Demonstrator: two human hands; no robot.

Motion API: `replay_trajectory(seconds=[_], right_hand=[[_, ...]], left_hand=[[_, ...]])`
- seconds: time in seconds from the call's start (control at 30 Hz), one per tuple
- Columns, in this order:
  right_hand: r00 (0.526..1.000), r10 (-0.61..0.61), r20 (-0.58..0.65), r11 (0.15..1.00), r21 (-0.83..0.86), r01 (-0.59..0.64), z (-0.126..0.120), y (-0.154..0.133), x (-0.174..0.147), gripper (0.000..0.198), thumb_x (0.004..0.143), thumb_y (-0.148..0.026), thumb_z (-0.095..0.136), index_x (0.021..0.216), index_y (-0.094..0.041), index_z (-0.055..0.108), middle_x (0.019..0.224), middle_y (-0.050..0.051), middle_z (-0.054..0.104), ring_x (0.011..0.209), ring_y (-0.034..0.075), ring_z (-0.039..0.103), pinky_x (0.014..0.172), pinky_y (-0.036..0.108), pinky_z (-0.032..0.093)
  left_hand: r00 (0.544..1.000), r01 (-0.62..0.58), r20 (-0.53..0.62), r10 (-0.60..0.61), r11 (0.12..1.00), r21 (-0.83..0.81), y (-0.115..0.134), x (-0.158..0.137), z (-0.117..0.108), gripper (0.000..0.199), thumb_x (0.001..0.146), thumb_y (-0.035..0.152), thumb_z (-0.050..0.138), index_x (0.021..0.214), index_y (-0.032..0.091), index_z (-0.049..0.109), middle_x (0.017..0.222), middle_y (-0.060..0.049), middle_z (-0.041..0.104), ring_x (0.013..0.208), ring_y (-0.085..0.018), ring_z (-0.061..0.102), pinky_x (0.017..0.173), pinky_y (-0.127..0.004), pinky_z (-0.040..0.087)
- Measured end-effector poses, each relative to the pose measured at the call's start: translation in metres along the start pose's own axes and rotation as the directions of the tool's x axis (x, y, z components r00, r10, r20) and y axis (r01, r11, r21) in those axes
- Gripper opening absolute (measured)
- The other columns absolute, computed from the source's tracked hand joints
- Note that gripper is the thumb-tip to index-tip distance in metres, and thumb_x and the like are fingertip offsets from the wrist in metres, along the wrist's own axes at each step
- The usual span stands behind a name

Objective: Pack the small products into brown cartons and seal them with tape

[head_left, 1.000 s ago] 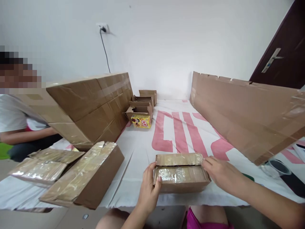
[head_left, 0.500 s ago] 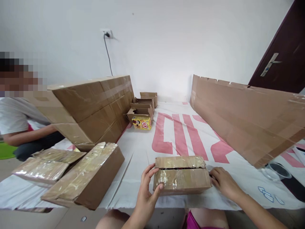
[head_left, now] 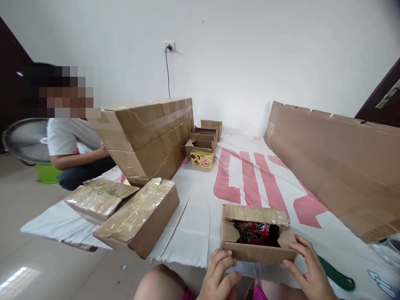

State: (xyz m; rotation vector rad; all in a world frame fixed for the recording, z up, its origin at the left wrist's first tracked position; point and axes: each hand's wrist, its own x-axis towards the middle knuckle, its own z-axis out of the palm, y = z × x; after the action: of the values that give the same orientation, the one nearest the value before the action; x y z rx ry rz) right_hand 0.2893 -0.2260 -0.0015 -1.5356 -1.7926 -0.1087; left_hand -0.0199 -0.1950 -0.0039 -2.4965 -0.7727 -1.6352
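A small brown cardboard box [head_left: 259, 252] sits at the table's near edge with its top open. Inside lies a red packet [head_left: 258, 233] with dark lettering, partly covered by the box's flaps. My left hand [head_left: 218, 275] has its curled fingertips on the near left corner of the box, the thumb lower and off it. With thumb at the front and fingers at the side, my right hand [head_left: 308, 264] grips the near right corner. Just behind my right hand lies a dark green handle [head_left: 336, 273], its other end hidden.
Two taped boxes [head_left: 137, 212] [head_left: 100, 196] lie to the left. Behind them stands a large carton [head_left: 150, 141]. Open boxes [head_left: 203, 143] and a yellow packet [head_left: 202, 159] are farther back. A cardboard panel [head_left: 331, 166] borders the right. A person [head_left: 75, 137] crouches at left.
The box top has been opened, showing the red packet. Both hands have moved to the near corners. The green handle has come into sight, and the view has turned left.
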Motion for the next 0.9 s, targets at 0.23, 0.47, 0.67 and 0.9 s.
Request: replay_trajectory(seconds=[0.23, 0.47, 0.67, 0.9], right_hand=[[0.998, -0.049, -0.029, 0.999, -0.004, 0.049, 0.001, 0.004, 0.004, 0.028, 0.089, -0.037, 0.055, 0.113, -0.024, 0.05, 0.126, 0.012, 0.053, 0.111, 0.028, 0.06, 0.085, 0.041, 0.056], [0.999, -0.012, -0.048, 0.998, 0.062, 0.015, 0.006, 0.005, 0.002, 0.029, 0.088, -0.038, 0.055, 0.113, -0.024, 0.05, 0.124, 0.013, 0.053, 0.111, 0.029, 0.059, 0.08, 0.04, 0.058], [0.999, -0.038, -0.038, 0.998, 0.043, 0.04, 0.005, 0.0, 0.005, 0.028, 0.089, -0.035, 0.055, 0.114, -0.024, 0.049, 0.121, 0.012, 0.052, 0.11, 0.028, 0.059, 0.084, 0.041, 0.056], [0.999, -0.05, 0.001, 0.998, 0.042, 0.049, 0.002, -0.007, 0.013, 0.029, 0.091, -0.033, 0.053, 0.117, -0.024, 0.047, 0.122, 0.012, 0.052, 0.112, 0.027, 0.058, 0.086, 0.041, 0.056]], left_hand=[[0.71, 0.67, 0.001, -0.705, 0.674, -0.313, -0.026, 0.003, -0.01, 0.021, 0.091, 0.025, 0.047, 0.109, 0.021, 0.057, 0.115, -0.013, 0.061, 0.111, -0.025, 0.058, 0.093, -0.044, 0.049], [0.521, 0.809, 0.259, -0.813, 0.374, -0.453, -0.065, 0.033, 0.005, 0.037, 0.078, 0.027, 0.06, 0.115, 0.019, 0.062, 0.12, -0.011, 0.067, 0.108, -0.023, 0.064, 0.093, -0.041, 0.051], [0.477, 0.823, 0.161, -0.864, 0.375, -0.426, -0.055, 0.038, 0.019, 0.018, 0.076, 0.022, 0.057, 0.091, 0.017, 0.065, 0.084, -0.005, 0.07, 0.08, -0.017, 0.065, 0.073, -0.031, 0.052], [0.477, 0.803, 0.004, -0.879, 0.434, -0.408, -0.065, 0.046, 0.0, 0.013, 0.071, 0.028, 0.063, 0.081, 0.018, 0.06, 0.067, 0.002, 0.059, 0.062, -0.013, 0.056, 0.061, -0.026, 0.047]])
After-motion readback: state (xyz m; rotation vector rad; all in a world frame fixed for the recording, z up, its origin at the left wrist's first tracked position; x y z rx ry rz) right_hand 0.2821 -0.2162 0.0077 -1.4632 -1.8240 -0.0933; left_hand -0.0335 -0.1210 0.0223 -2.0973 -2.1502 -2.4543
